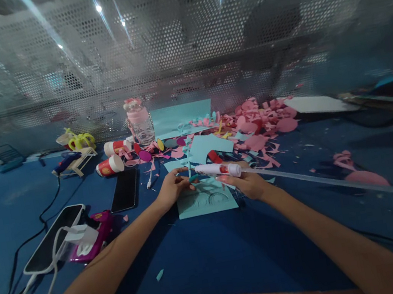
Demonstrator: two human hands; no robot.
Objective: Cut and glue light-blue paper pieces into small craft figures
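My left hand (173, 186) pinches a thin light-blue paper strip (189, 166) that stands up over a light-blue paper sheet (206, 203) marked with circles. My right hand (246, 183) is closed round a white glue tube (217, 168) with a red label, held level, its tip pointing left toward the strip. Both hands rest at the sheet's far edge, on the blue table (208, 256).
Pink and blue paper scraps (257, 128) are heaped behind the hands. A black phone (125, 189), red paper cups (109, 166), a pink bottle (139, 121), a glue gun (66, 162) and a second phone with cables (51, 238) lie left. Perforated metal screen behind.
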